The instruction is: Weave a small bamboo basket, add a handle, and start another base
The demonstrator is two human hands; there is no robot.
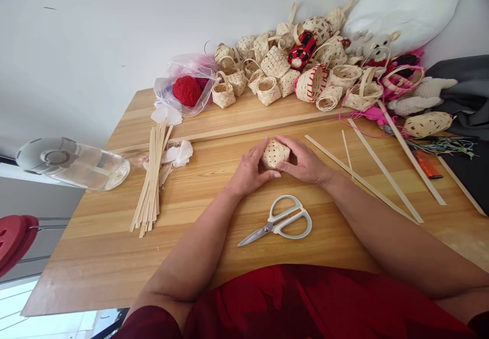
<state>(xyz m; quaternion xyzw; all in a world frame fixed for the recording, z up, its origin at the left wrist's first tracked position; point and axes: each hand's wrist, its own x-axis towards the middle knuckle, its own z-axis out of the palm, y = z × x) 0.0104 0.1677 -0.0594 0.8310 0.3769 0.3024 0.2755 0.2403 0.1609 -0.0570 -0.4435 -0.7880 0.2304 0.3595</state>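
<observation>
A small woven basket (275, 154) of pale flat strips sits between my two hands at the middle of the table, its woven face turned up towards me. My left hand (250, 170) curves round its left side, thumb at the near edge. From the right, my right hand (305, 162) wraps the other side, with its thumb pressed on the near face. The fingers behind the basket are partly hidden. Nearer to me lie scissors (280, 222) with white and grey handles, blades pointing left.
A bundle of pale strips (151, 176) lies at the left, beside a clear water bottle (76, 163). Several loose strips (385, 171) lie at the right, near an orange lighter (427, 164). Along the back are many small baskets (275, 61) and red yarn (187, 90) in a bag.
</observation>
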